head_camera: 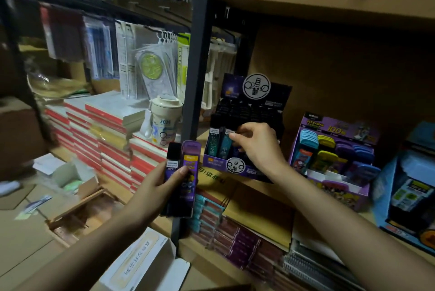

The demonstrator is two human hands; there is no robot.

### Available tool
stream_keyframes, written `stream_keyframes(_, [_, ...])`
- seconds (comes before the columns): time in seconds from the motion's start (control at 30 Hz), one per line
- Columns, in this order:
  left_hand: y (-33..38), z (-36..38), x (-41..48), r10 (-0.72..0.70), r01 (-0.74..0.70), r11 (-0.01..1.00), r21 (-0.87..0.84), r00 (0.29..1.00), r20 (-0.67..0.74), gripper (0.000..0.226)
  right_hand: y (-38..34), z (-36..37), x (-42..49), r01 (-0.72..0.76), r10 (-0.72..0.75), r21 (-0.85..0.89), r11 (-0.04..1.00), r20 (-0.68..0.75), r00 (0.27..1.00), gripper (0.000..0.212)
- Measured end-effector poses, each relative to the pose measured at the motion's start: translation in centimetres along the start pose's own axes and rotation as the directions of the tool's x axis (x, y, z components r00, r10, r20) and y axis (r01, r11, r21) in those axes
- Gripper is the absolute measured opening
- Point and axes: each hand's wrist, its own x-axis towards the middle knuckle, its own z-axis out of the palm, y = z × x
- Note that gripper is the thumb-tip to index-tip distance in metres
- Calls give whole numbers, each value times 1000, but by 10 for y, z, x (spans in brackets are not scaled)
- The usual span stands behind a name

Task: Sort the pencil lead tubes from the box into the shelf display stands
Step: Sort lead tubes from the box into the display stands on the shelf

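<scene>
Your left hand (162, 184) is curled round two lead tubes (190, 156), one black-capped and one purple. It holds them upright just in front of the dark upright post (188, 102) at the left end of the shelf (369, 217). The tubes look light, stiff and smooth, so probably slippery. Grip them on the flat sides at mid-length rather than by the cap. Further right, the display stand (211, 161) sits at the shelf's front edge. Your right hand (259, 147) reaches over it with the wrist bent down. Thumb and forefinger appear to pinch the top of a teal tube (226, 143) in the front row.
</scene>
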Motion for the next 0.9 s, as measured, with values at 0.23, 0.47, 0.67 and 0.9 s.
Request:
stream_keyframes(0.23, [1, 8, 4, -27, 28, 997, -67, 1000, 6, 42, -19, 3, 2, 82, -56, -436, 896, 71, 996, 27])
stream_keyframes(0.47, [9, 26, 6, -24, 26, 995, -95, 999, 22, 41, -33, -2, -52, -30, 6, 111, 993, 210, 978, 24])
stream_keyframes(0.67, [13, 41, 6, -3, 9, 997, -81, 997, 77, 30, -23, -2, -63, -179, 111, 302, 936, 230, 967, 13])
stream_keyframes(0.9, [8, 78, 13, 41, -35, 998, -45, 989, 144, 15, 5, -41, -74, -269, 208, 422, 866, 185, 960, 7])
